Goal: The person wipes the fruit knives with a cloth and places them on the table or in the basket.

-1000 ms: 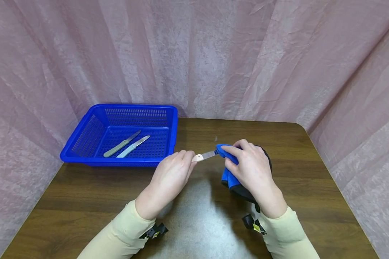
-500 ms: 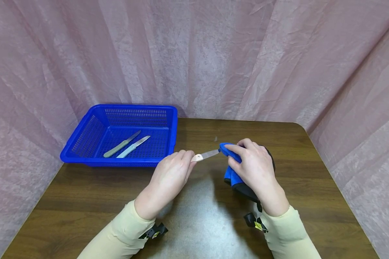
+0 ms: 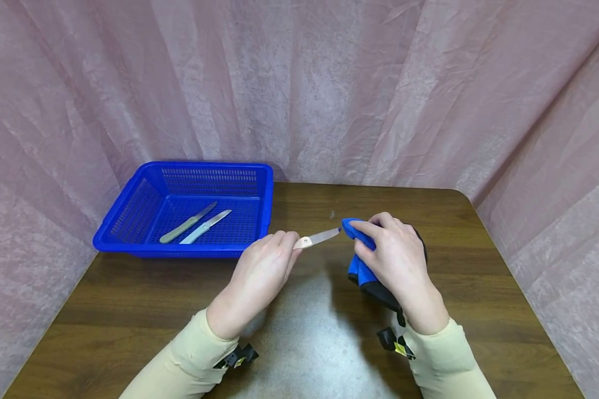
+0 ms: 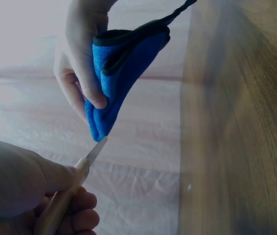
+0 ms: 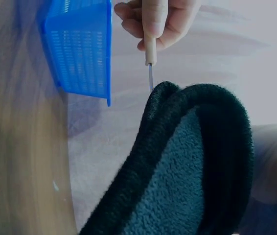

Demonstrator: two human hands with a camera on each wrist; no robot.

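Observation:
My left hand (image 3: pixel 268 260) grips a small knife (image 3: pixel 324 236) by its pale cream handle, the blade pointing right and slightly away. A folded blue cloth (image 3: pixel 361 271) with black edging is pinched in my right hand (image 3: pixel 391 249), thumb on one side and fingers on the other. In the left wrist view the blade's tip meets the lower fold of the cloth (image 4: pixel 121 83). From the right wrist, the cloth's dark edge (image 5: pixel 217 103) fills much of the view and covers most of the blade.
A blue plastic basket (image 3: pixel 268 205) stands at the back left of the wooden table (image 3: pixel 479 310). Inside lie a knife with a green handle (image 3: pixel 179 228) and one with a light blue handle (image 3: pixel 197 233). Pink curtains (image 3: pixel 329 88) hang behind and beside the table.
My right hand and the cloth have slid right along the blade toward its tip, so more of the blade shows. The left hand has stayed nearly still.

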